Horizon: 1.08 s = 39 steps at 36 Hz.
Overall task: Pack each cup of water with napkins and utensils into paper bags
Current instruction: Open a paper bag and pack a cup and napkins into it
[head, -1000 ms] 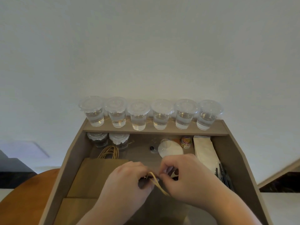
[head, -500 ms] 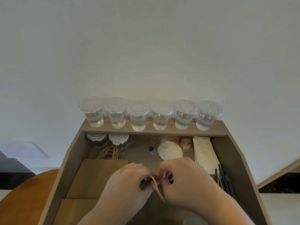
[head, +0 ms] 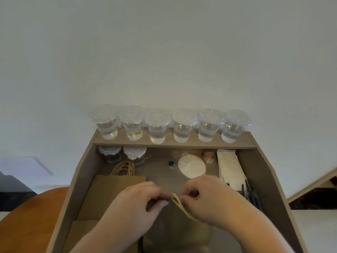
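A brown paper bag (head: 175, 232) stands low in the middle of the desk, mostly hidden by my hands. My left hand (head: 135, 203) and my right hand (head: 209, 196) meet above it, and both pinch its tan twine handles (head: 177, 202) at the top. Several lidded clear cups of water (head: 157, 127) stand in a row on the upper shelf. White napkins (head: 229, 167) lie stacked at the right, with black utensils (head: 250, 195) just in front of them.
A flat stack of paper bags (head: 109, 194) with looped handles lies at the left. Two lidded cups (head: 134, 155) stand under the shelf. A white round lid (head: 192, 168) and a jar of coloured clips (head: 209, 156) sit mid-desk. The desk's side walls (head: 269, 179) box in the surface.
My right hand has shifted slightly right and opened a small gap from the left hand. The twine handles stay pinched between them.
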Tool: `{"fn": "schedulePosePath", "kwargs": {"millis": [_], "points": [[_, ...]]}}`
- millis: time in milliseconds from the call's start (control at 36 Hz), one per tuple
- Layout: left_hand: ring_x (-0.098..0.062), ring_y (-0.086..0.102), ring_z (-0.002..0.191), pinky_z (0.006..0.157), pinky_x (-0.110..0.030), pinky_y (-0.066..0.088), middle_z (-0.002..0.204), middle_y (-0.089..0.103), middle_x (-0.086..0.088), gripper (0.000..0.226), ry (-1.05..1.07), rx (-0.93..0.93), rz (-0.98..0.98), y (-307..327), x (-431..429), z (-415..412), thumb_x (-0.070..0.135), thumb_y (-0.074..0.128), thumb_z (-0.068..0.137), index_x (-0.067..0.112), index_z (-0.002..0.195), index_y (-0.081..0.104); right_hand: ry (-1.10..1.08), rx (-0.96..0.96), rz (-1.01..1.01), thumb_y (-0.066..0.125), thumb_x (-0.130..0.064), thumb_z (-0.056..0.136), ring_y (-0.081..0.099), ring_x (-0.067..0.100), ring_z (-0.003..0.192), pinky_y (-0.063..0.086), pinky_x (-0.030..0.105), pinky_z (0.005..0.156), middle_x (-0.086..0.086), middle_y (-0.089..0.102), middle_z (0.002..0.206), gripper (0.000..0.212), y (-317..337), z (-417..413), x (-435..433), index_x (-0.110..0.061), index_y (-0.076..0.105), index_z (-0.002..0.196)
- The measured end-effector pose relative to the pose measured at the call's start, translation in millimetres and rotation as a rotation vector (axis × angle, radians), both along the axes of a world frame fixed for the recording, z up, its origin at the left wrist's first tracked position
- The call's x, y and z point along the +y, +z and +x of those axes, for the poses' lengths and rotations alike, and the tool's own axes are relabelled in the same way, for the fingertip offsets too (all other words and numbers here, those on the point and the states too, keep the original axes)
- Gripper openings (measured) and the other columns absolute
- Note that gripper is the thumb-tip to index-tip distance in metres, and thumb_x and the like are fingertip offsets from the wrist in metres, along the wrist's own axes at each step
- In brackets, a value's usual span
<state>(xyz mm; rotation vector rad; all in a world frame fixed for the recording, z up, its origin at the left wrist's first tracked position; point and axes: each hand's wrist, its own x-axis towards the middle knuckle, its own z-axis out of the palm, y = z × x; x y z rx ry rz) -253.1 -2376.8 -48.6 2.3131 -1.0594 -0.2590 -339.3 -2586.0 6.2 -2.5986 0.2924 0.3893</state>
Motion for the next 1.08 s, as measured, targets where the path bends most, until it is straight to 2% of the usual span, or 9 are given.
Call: {"fn": "schedulePosePath", "kwargs": {"millis": [139,278,389,472,611,778,889,1000,1083], "points": [[0.015,0.063,0.102,0.086,-0.01,0.054,0.107,0.066,0.042,0.022,0.055,0.008,-0.166,-8.8,1.0,-2.2,0.049,0.072,0.09,0.051,0.112,0.074,-0.103,-0.108,0.013,0.06,-0.061,0.1,0.064,-0.007,0.093,0.045,0.016,0.079,-0.025,0.072,0.096,0.023,-7.0,-1.3,-13.8,-0.044,0.074,0.094],[0.012,0.058,0.121,0.09,-0.007,0.051,0.127,0.061,0.038,0.063,-0.012,0.194,-0.239,-25.3,19.3,5.4,0.073,0.071,0.079,0.063,0.138,0.049,-0.32,-0.405,0.37,0.035,-0.072,0.105,0.059,-0.012,0.122,0.044,0.024,0.099,-0.028,0.071,0.122,0.048,-26.0,-39.8,-39.4,-0.048,0.075,0.115],[0.012,0.062,0.115,0.093,-0.017,0.054,0.121,0.066,0.035,0.072,-0.015,0.302,-0.276,-36.0,23.4,6.1,0.062,0.078,0.079,0.065,0.142,0.043,-0.203,-0.411,0.586,0.058,-0.054,0.101,0.057,0.02,0.14,0.044,0.047,0.115,-0.001,0.067,0.142,0.047,-41.0,-70.7,-55.1,-0.032,0.064,0.143],[0.003,0.072,0.101,0.088,-0.025,0.054,0.103,0.077,0.021,0.083,0.081,0.34,-0.353,-39.8,18.6,5.0,0.042,0.086,0.081,0.064,0.146,0.039,-0.206,-0.31,0.448,0.077,-0.047,0.095,0.063,0.013,0.131,0.048,0.047,0.112,-0.01,0.068,0.136,0.055,-51.8,-73.2,-54.7,-0.042,0.057,0.146],[0.008,0.07,0.095,0.075,-0.009,0.054,0.096,0.077,0.029,0.03,0.163,0.385,-0.346,-30.3,4.0,-5.4,0.062,0.071,0.078,0.063,0.108,0.072,-0.294,-0.301,0.323,0.081,-0.031,0.093,0.068,-0.001,0.103,0.054,0.042,0.102,-0.017,0.077,0.102,0.018,-60.9,-62.5,-63.9,-0.046,0.076,0.101],[0.006,0.073,0.095,0.078,-0.006,0.053,0.095,0.079,0.027,0.023,0.273,0.338,-0.456,-2.2,-11.8,-43.1,0.059,0.073,0.076,0.061,0.099,0.077,-0.253,-0.471,0.531,0.077,-0.047,0.078,0.074,0.013,0.09,0.056,0.049,0.095,0.001,0.078,0.088,0.013,-40.1,-75.4,-81.0,-0.036,0.08,0.085],[-0.001,0.076,0.088,0.073,-0.011,0.057,0.09,0.082,0.014,0.021,0.379,0.322,-0.545,21.9,-12.4,-75.9,0.051,0.076,0.071,0.051,0.092,0.082,-0.084,-0.476,0.784,0.079,-0.045,0.091,0.07,0.03,0.086,0.059,0.061,0.085,0.01,0.071,0.088,0.025,-34.5,-87.6,-95.8,-0.02,0.079,0.095],[0.002,0.075,0.081,0.07,-0.01,0.056,0.082,0.081,0.015,0.02,0.506,0.299,-0.551,42.2,-3.8,-114.0,0.049,0.076,0.06,0.054,0.079,0.081,0.216,-0.215,0.871,0.074,-0.056,0.096,0.071,0.022,0.091,0.06,0.032,0.079,0.002,0.071,0.103,0.049,-24.7,-90.0,-104.5,-0.026,0.071,0.135],[0.005,0.074,0.077,0.068,-0.006,0.053,0.08,0.08,0.017,0.018,0.6,0.284,-0.513,56.7,14.9,-140.0,0.049,0.077,0.058,0.056,0.073,0.08,0.418,-0.127,0.848,0.064,-0.046,0.107,0.073,0.029,0.109,0.061,0.044,0.091,0.008,0.072,0.123,0.042,-12.5,-79.7,-94.3,-0.023,0.067,0.143]]}}
